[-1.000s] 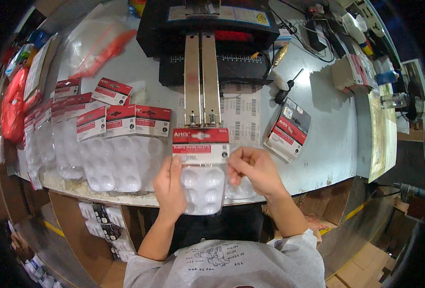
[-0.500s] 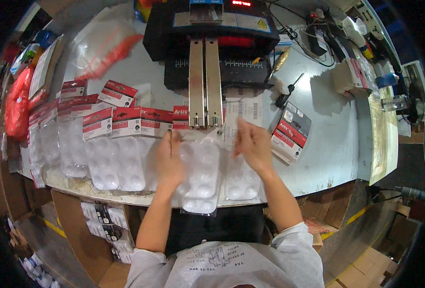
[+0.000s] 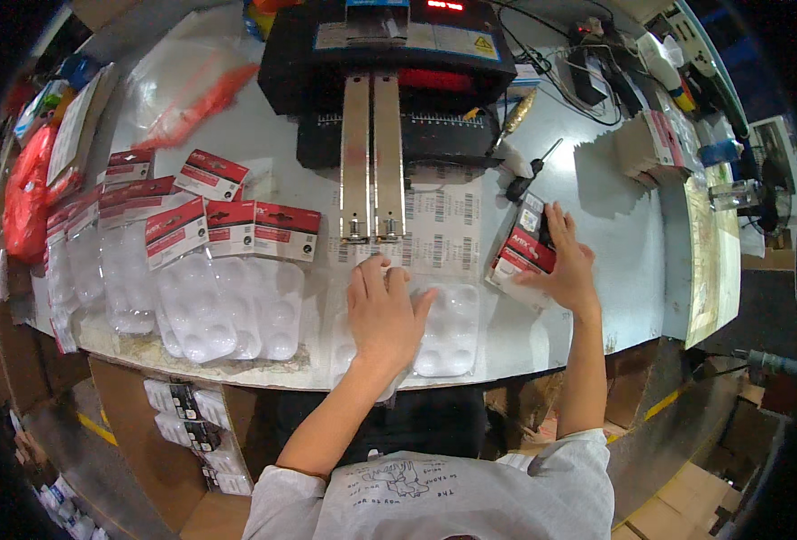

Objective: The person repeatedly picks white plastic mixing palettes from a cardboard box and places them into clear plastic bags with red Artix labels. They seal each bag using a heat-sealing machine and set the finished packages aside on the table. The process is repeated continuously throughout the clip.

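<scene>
Checking the head feed: white palette (image 3: 343, 340) is at the front of the bench, mostly hidden under the left hand (image 3: 386, 308); I only get its left side and a bit past the wrist. That hand is palm down, thumb spread away from the fingers, not closed on anything I can see. Second white palette (image 3: 449, 333) lies just right of the thumb, nearly all in sight.

Hands are well apart. Right hand (image 3: 568, 266) is on the stack of red, black and white cards (image 3: 517, 250), fingers spread over its right side. Can't tell if it's pinching a card; the fingers block that side.

Barcode sheets (image 3: 453, 220) lie beyond the palettes, partly under the two metal bars (image 3: 355, 153) of the black machine (image 3: 289, 76), whose top is cut off by the frame. Left of it, bagged palettes with red header cards (image 3: 202, 304) overlap, so I can't count them. Black-handled tool (image 3: 523, 184) sits beyond the card stack. Far left, a red plastic bag (image 3: 28, 202), contents unreadable from here; the rim goes dark
</scene>
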{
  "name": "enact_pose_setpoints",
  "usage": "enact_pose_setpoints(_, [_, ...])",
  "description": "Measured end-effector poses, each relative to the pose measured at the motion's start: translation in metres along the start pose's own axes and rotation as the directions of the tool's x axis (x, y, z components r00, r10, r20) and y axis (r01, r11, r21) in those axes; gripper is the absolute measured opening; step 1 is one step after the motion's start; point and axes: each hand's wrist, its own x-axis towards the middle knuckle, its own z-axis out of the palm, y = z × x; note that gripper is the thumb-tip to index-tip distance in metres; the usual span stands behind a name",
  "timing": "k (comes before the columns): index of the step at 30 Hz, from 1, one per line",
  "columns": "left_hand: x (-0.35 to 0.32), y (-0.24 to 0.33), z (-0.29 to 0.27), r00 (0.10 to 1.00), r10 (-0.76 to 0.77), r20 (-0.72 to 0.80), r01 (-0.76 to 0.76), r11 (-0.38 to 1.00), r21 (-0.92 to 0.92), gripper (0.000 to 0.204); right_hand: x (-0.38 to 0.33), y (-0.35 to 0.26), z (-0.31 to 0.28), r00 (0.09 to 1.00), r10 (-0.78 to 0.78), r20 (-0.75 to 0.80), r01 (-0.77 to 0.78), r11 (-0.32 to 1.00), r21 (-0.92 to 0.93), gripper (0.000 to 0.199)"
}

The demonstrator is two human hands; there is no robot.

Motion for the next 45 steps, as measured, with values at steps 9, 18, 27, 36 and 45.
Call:
enact_pose_setpoints(9, [-0.001, 0.014, -0.026, 0.895, -0.18, 0.407, 0.444, 0.416, -0.793, 0.013, -0.011, -0.008, -0.002, 0.995, -0.061, -0.077, 0.061, 0.998, 0.006, 0.111])
enact_pose_setpoints(18, [-0.021, 0.007, -0.074, 0.843, -0.178, 0.507, 0.534, 0.173, -0.828, 0.025, -0.02, -0.031, -0.011, 0.98, 0.116, 0.161, -0.102, 0.99, -0.096, 0.083])
enact_pose_setpoints(27, [-0.025, -0.007, -0.081, 0.845, -0.3, 0.443, 0.51, 0.204, -0.836, 0.024, -0.008, -0.025, -0.007, 0.998, -0.066, 0.022, 0.066, 0.997, 0.031, 0.115])
enact_pose_setpoints(36, [-0.027, -0.002, -0.076, 0.864, -0.275, 0.422, 0.482, 0.208, -0.851, 0.024, -0.041, -0.051, -0.005, 0.979, -0.057, -0.197, 0.071, 0.996, 0.062, 0.063])
enact_pose_setpoints(45, [-0.037, 0.013, -0.092, 0.903, -0.197, 0.381, 0.426, 0.513, -0.745, 0.02, -0.043, -0.151, -0.037, 0.964, -0.255, -0.07, 0.246, 0.768, 0.591, 0.025])
